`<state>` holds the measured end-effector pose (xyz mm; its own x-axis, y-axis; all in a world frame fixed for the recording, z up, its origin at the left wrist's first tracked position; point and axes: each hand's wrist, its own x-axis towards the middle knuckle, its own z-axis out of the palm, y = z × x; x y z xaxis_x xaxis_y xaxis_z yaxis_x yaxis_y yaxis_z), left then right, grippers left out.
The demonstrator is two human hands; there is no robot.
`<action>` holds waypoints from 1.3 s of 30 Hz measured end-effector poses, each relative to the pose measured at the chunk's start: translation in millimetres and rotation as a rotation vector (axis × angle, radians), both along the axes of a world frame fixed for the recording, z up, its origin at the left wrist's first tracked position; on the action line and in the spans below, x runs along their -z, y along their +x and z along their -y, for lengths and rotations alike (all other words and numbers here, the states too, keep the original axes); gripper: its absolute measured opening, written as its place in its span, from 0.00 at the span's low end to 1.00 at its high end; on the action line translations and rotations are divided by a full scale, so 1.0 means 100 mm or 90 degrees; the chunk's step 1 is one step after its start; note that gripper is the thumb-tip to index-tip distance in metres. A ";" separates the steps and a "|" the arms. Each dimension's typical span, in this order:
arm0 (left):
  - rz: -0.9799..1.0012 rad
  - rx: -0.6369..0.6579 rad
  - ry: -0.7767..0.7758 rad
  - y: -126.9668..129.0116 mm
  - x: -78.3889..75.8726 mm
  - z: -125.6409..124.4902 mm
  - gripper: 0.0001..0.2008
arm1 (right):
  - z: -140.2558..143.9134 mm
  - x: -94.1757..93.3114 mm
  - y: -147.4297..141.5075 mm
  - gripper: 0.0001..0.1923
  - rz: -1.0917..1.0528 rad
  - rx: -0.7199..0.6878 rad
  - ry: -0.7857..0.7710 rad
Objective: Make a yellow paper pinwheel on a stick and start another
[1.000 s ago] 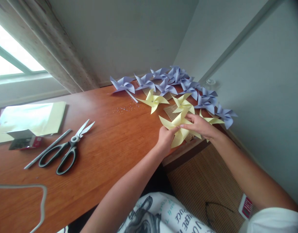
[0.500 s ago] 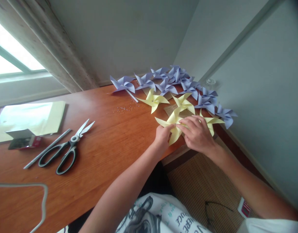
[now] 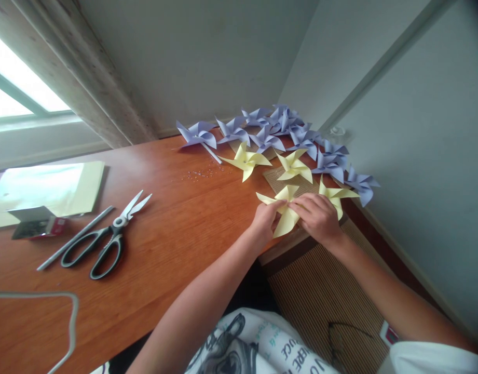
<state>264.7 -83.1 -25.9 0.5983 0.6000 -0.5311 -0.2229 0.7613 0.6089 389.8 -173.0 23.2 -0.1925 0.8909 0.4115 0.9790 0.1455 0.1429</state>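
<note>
Yellow paper, curled into a pinwheel (image 3: 286, 223), sits between the hands over the near edge of the worktop (image 3: 192, 223); whether it touches the surface is hard to tell. The left hand (image 3: 267, 215) pinches its left side, and the right hand (image 3: 319, 215) has its fingertips closed on it near the centre. It should be very light, springy but easily creased, so the layered middle seems the safest hold; gripping the loose tips could bend them. Just right of the right hand is another yellow pinwheel (image 3: 339, 194); beyond both hands, purple pinwheels (image 3: 267, 139); well left of the left hand, scissors (image 3: 119, 223).
</note>
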 end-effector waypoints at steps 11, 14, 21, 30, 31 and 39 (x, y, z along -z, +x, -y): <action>-0.001 0.012 -0.034 -0.12 -0.12 -0.03 0.08 | -0.10 0.08 0.41 0.12 -0.072 0.163 0.126; -0.026 -0.030 0.003 -0.11 -0.10 0.02 0.02 | -0.19 0.14 0.50 0.12 -0.094 0.178 0.161; -0.064 -0.081 0.032 -0.06 -0.05 0.09 0.10 | -0.31 0.24 0.55 0.09 -0.185 0.210 0.204; -0.074 -0.078 0.041 -0.03 -0.07 0.09 0.12 | -0.32 0.24 0.63 0.09 -0.421 0.317 0.091; -0.074 -0.077 0.041 -0.03 -0.07 0.09 0.12 | -0.32 0.24 0.63 0.10 -0.427 0.319 0.085; -0.076 -0.071 0.050 -0.05 -0.10 0.09 0.10 | -0.29 0.25 0.64 0.08 -0.416 0.296 0.090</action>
